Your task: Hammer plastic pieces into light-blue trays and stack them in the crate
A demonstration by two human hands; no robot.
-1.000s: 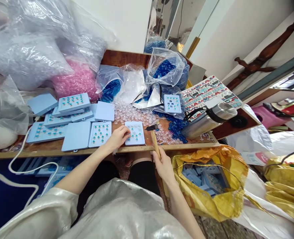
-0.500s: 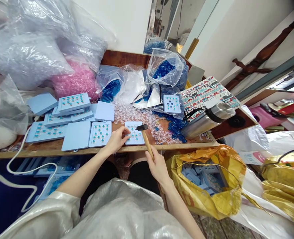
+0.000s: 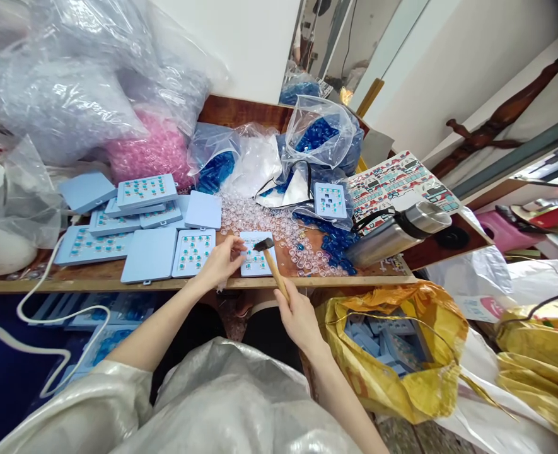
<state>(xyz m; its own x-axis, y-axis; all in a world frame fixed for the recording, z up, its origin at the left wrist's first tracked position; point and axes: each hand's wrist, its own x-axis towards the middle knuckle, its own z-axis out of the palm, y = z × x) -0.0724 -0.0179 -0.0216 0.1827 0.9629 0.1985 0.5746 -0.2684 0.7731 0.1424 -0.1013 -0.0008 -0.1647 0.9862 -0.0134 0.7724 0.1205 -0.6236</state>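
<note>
Right now the left hand (image 3: 222,263) sits half-curled at the left edge of a small pale blue plastic tray (image 3: 260,268), with its fingertips (image 3: 243,248) down on the tray; whether they pinch anything is too small to tell. The tray lies near the front edge of a brown wooden workbench (image 3: 118,285), set with rows of small teal-and-clear pieces.

The right hand (image 3: 300,318) is closed around the lower part of a black-headed hammer with a pale wooden handle (image 3: 275,271). Its head is over the tray's upper right corner, though I cannot tell if it touches.

Just left of the hands, more pale blue trays (image 3: 193,252) lie in a loose group, some filled with pieces and some plain side up. Behind and to the right, loose clear plastic rings (image 3: 260,221) spread across the bench, beside a heap of dark blue plastic pieces (image 3: 335,243). Bulging clear plastic bags (image 3: 56,94) fill the upper left, and one holds pink pieces (image 3: 149,154). A steel flask with a black strap (image 3: 399,236) lies on a printed patterned sheet (image 3: 401,189). Below the bench at lower right, an open yellow woven sack (image 3: 392,359) holds more blue trays.
</note>
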